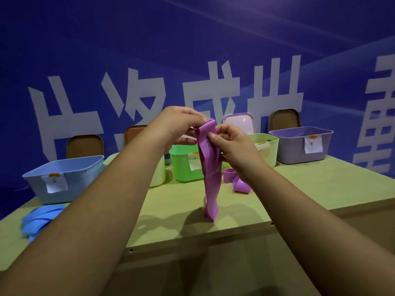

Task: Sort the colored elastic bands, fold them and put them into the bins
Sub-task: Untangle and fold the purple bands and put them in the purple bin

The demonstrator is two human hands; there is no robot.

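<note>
centre of frame | left grip (pixel 181 127) and right grip (pixel 233 146) both pinching top of purple band (pixel 210 167), tail hanging near counter (pixel 320 189) | risk: layers sliding apart in pinch, fold opening before purple bin (pixel 301 133) at right

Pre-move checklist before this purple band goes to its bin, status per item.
1. Grip: left hand and right hand both pinch the purple elastic band near its top: ok.
2. Fold finished: it hangs long, reaching down to the light green table: not ok.
3. Purple plastic bin open, no lid on it: ok.
4. Its white paper label readable: cannot tell.
5. All purple gathered: a second purple band lies on the table: not ok.
</note>
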